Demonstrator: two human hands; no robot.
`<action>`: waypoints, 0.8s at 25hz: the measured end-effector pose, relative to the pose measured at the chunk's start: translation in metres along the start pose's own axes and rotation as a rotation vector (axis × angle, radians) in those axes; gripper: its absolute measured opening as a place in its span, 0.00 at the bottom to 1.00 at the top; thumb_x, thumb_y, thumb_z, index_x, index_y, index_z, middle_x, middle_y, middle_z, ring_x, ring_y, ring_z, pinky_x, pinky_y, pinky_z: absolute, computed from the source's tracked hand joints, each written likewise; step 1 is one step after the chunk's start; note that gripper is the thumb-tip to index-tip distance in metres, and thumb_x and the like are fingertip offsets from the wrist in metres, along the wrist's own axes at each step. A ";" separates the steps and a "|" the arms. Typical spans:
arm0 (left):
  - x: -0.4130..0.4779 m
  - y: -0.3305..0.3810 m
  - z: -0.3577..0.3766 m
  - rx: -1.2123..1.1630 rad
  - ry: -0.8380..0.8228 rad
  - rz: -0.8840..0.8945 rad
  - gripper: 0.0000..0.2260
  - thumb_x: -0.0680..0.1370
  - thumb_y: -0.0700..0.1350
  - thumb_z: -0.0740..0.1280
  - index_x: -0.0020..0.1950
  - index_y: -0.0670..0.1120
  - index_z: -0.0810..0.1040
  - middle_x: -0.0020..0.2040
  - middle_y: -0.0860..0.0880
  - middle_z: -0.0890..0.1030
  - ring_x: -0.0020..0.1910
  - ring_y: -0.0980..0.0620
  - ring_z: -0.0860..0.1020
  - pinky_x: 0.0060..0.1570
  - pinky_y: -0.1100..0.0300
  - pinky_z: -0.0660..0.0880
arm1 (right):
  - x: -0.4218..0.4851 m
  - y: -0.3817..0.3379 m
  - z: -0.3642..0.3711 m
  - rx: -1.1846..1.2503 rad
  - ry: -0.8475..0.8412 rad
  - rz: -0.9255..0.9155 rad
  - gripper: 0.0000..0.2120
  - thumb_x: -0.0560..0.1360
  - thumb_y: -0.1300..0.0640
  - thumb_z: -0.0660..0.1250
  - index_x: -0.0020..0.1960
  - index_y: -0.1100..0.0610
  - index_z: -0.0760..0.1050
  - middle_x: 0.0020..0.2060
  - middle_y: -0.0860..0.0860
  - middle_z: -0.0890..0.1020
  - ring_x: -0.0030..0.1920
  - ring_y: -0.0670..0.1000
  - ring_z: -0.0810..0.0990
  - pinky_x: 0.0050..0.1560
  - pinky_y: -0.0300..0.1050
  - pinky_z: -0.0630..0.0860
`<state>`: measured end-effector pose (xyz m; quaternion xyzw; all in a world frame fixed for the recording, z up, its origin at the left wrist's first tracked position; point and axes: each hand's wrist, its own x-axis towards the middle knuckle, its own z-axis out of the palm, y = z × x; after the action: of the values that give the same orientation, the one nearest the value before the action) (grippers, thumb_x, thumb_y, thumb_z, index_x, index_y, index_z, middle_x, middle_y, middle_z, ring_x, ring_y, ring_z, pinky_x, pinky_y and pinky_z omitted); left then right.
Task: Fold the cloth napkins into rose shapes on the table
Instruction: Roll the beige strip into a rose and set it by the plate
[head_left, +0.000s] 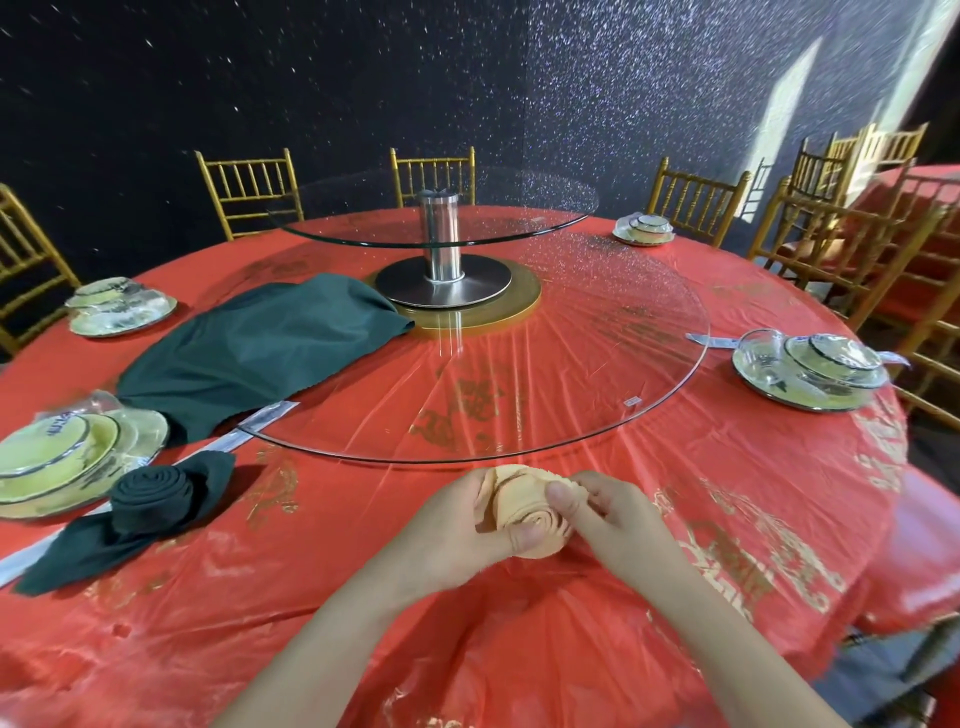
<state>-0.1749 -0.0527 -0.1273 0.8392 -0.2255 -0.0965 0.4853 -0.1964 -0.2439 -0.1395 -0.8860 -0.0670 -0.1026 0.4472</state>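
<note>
Pinching the peach napkin (519, 499), left hand (467, 535) and right hand (618, 514) fingers curl beside the glass turntable (597, 374).

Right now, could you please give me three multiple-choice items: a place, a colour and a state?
1. Where is the dark green rose napkin? A on the floor; B beside the near-left wrapped dish set; C in a basket.
2. What colour is the rolled napkin in the left hand and right hand? A white; B blue; C peach.
3. How is the other dark green napkin? A spread loose; B knotted; C rolled.
Key: 1 B, it lies by that set; 2 C, its spiral shows peach; 3 A, it lies flat, unrolled.
</note>
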 end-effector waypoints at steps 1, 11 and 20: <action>0.000 0.000 -0.003 0.015 0.009 -0.006 0.19 0.71 0.55 0.72 0.60 0.53 0.76 0.52 0.58 0.82 0.52 0.63 0.78 0.53 0.65 0.73 | 0.003 -0.001 0.001 0.019 0.004 0.025 0.38 0.60 0.19 0.51 0.33 0.55 0.71 0.24 0.45 0.71 0.26 0.43 0.67 0.30 0.40 0.65; 0.008 -0.005 -0.004 0.497 0.182 -0.301 0.19 0.76 0.60 0.62 0.58 0.48 0.76 0.54 0.52 0.78 0.52 0.54 0.76 0.54 0.56 0.73 | 0.023 0.011 0.031 0.043 0.038 0.278 0.14 0.75 0.49 0.67 0.35 0.56 0.73 0.27 0.52 0.80 0.30 0.54 0.79 0.37 0.52 0.79; 0.017 -0.008 0.024 0.816 0.102 0.032 0.28 0.78 0.60 0.57 0.74 0.47 0.57 0.68 0.51 0.64 0.68 0.50 0.63 0.65 0.57 0.63 | 0.029 0.005 0.027 -0.036 0.015 0.331 0.15 0.76 0.49 0.66 0.35 0.57 0.72 0.21 0.50 0.78 0.17 0.43 0.73 0.23 0.38 0.70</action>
<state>-0.1664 -0.0757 -0.1450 0.9629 -0.2339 0.0499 0.1247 -0.1637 -0.2249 -0.1519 -0.8920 0.0849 -0.0351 0.4426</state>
